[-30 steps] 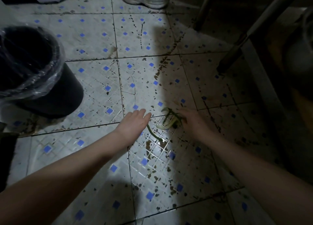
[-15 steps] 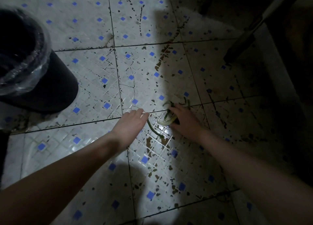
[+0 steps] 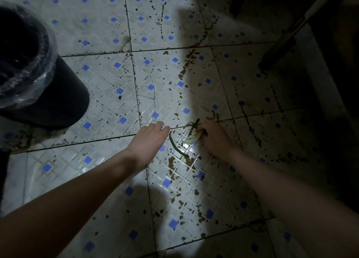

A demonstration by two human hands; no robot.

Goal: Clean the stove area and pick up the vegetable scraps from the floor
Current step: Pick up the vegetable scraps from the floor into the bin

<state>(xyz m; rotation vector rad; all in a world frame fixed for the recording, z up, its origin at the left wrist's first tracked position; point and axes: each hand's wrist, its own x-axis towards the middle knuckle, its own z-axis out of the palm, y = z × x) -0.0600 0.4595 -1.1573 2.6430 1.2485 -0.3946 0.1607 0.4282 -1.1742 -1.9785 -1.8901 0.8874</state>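
Scraps lie on the floor between the hands, with the bin well apart to the left. In the last second the right hand has slid onto the pale piece, and its fingers now curl round it. The left hand stays flat and open beside a green strip. The pickup looks begun, with nothing lifted yet.

Probably a home kitchen; stained tiled floor; lined bin.

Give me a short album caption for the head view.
Right hand grips vegetable scraps on a stained tile floor; open left hand alongside, lined bin nearby.
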